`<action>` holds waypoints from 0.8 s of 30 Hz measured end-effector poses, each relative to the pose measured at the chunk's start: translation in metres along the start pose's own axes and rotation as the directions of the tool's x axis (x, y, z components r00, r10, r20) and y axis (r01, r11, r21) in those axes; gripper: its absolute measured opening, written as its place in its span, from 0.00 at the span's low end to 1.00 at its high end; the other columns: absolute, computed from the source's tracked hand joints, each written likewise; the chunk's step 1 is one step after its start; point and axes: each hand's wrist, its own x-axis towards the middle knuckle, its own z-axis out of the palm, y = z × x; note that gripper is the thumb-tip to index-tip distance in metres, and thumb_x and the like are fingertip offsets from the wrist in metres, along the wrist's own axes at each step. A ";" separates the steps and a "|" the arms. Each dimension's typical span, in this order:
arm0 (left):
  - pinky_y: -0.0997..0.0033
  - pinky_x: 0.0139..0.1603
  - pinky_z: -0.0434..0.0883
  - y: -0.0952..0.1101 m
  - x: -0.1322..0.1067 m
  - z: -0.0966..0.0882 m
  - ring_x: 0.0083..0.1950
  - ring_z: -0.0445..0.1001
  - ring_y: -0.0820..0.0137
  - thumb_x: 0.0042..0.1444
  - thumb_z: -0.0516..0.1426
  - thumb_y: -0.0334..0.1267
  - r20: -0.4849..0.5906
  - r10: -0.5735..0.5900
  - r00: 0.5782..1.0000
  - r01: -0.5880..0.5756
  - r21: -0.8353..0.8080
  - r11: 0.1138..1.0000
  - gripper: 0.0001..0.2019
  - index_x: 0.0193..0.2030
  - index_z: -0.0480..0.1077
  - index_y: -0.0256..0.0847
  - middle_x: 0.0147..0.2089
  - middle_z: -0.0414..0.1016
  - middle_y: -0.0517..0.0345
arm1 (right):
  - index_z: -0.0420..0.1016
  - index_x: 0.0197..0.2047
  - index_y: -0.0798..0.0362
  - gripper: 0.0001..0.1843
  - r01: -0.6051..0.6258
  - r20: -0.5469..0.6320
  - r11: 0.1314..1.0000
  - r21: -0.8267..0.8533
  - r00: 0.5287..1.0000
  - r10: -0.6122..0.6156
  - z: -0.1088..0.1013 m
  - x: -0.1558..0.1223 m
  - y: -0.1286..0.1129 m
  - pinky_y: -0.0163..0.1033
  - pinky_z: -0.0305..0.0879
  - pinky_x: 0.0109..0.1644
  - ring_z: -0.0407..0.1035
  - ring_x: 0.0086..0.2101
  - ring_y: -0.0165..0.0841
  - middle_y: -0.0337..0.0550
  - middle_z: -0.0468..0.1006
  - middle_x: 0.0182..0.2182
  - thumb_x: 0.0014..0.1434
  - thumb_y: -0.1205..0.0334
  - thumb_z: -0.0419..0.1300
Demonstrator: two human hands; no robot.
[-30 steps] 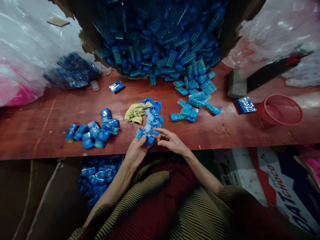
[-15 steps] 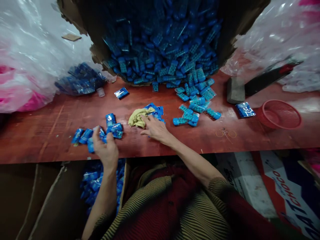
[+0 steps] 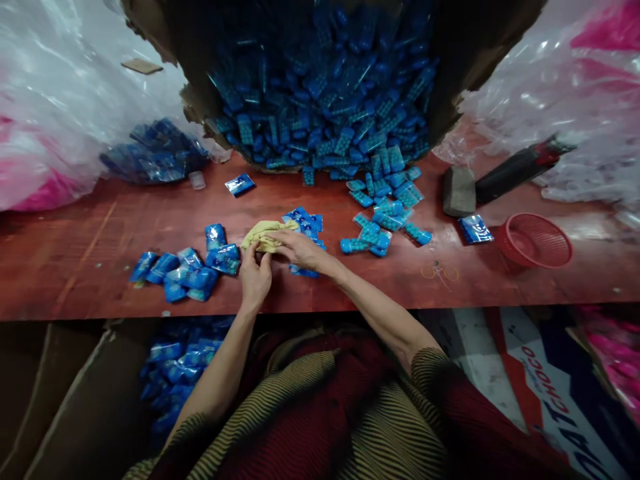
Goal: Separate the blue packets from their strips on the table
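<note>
A crumpled yellow cloth (image 3: 263, 233) is between my two hands over the red tabletop. My left hand (image 3: 255, 277) pinches its near left edge, and my right hand (image 3: 300, 252) grips it from the right. Flat blue printed sachets (image 3: 306, 223) lie in a small pile just behind and under my right hand. Left of my left hand sits a group of filled blue packets (image 3: 193, 275). To the right, small clear bottles with blue caps and blue beads (image 3: 385, 220) lie in a loose heap.
A torn cardboard box (image 3: 453, 110) full of blue bottles opens toward me at the back. On the right stand a red plastic basket (image 3: 535, 257), a hammer-like tool (image 3: 460, 192) and a blue packet (image 3: 475, 229). Plastic bags (image 3: 55, 100) crowd both sides. More packets (image 3: 175, 367) fill a box below the edge.
My left hand has moved right from the filled packets to the yellow cloth. Both hands now hold the cloth, which is shifted slightly left and more spread out.
</note>
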 end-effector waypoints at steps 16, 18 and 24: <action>0.43 0.65 0.42 0.002 0.004 0.025 0.70 0.44 0.49 0.56 0.52 0.39 0.205 0.046 0.978 -0.141 0.475 0.869 0.26 0.62 0.59 0.35 0.69 0.48 0.38 | 0.79 0.41 0.53 0.13 -0.414 -0.333 0.857 -0.307 0.890 0.311 0.036 -0.087 0.008 0.39 0.62 0.43 0.66 0.39 0.36 0.49 0.75 0.40 0.61 0.62 0.54; 0.44 0.66 0.42 0.003 -0.001 0.025 0.70 0.44 0.49 0.54 0.53 0.36 0.166 0.056 0.984 -0.116 0.378 0.918 0.26 0.61 0.60 0.34 0.69 0.49 0.37 | 0.79 0.40 0.54 0.14 -0.397 -0.387 0.889 -0.227 0.875 0.292 0.036 -0.088 0.013 0.39 0.62 0.43 0.67 0.38 0.35 0.49 0.75 0.38 0.61 0.59 0.54; 0.53 0.61 0.58 0.037 -0.052 0.025 0.62 0.61 0.56 0.53 0.57 0.45 -0.016 -0.034 0.999 0.031 -0.177 0.984 0.27 0.58 0.60 0.35 0.59 0.65 0.37 | 0.80 0.39 0.54 0.16 -0.298 -0.588 0.954 0.024 0.768 0.254 0.025 -0.094 0.013 0.42 0.66 0.43 0.69 0.35 0.34 0.45 0.75 0.33 0.58 0.53 0.56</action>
